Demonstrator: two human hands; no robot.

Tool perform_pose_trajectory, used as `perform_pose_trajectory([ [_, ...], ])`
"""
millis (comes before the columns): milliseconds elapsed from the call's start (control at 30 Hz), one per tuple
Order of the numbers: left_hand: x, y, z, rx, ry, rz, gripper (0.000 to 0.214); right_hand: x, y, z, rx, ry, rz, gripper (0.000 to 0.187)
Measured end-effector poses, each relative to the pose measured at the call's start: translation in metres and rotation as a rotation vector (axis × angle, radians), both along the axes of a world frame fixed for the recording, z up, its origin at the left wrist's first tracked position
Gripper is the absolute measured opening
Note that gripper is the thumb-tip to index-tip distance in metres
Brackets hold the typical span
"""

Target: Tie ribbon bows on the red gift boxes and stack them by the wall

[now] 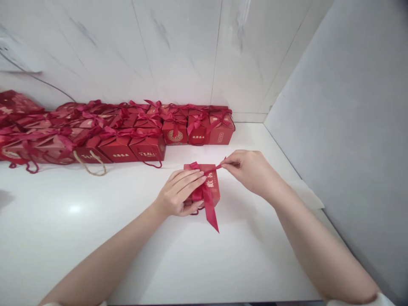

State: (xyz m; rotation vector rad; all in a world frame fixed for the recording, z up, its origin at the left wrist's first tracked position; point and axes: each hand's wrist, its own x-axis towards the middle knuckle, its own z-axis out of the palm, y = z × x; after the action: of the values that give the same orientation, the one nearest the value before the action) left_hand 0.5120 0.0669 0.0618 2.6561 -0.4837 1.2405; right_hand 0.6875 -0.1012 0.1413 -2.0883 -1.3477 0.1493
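Pinching the end of a red satin ribbon between thumb and fingertips, the right hand has it drawn out just beyond the far right corner of the red gift box. And look at the left hand: fingers laid flat across the box's top and over the ribbon, thumb tucked against the near side, a grip clamped on the carton. That box sits on the white tabletop, in front of the person, between the two hands, well clear of the wall and just nearer than the rows of beribboned boxes.

Here's the danger, as I judge it: if those left fingers lift or slide, the ribbon could slacken and slip out of place; too hard a tug from the right might drag or twist the box, or dent its card top under the pressing hand.

Now the lie of it! The box shows gold lettering on its right part; it looks nearly as wide as deep, so I can't pick a clear long axis with that hand over it. The ribbon's loose tail points toward the person, slanting right to a sharp-cut tip; its pinched end runs right and slightly away.
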Motion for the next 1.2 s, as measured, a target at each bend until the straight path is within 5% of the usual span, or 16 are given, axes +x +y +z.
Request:
perform_pose_trajectory([
  [200,0.001,0.0,0.001,-0.015,0.009,0.006,0.058,-0.011,-0.015,0.015,0.044,-0.147,0.005,0.021],
  [467,0.001,0.001,-0.001,-0.018,0.009,0.028,0.053,0.005,-0.007,-0.023,-0.129,-0.271,-0.024,0.026],
  [633,0.0,0.002,-0.003,0.005,0.01,0.066,0.055,-0.017,-0.02,0.01,-0.29,-0.241,-0.092,0.048],
  [767,-0.001,0.001,-0.003,0.019,0.005,0.076,0.055,-0.042,-0.021,0.031,-0.534,0.103,0.164,0.067],
  [933,-0.001,0.002,-0.005,0.004,0.01,0.058,0.055,-0.055,-0.014,0.019,-0.45,0.272,0.294,0.057],
  [1200,0.001,0.004,-0.005,-0.054,0.056,0.028,0.063,-0.04,-0.018,0.023,-0.348,0.107,0.239,0.027],
])
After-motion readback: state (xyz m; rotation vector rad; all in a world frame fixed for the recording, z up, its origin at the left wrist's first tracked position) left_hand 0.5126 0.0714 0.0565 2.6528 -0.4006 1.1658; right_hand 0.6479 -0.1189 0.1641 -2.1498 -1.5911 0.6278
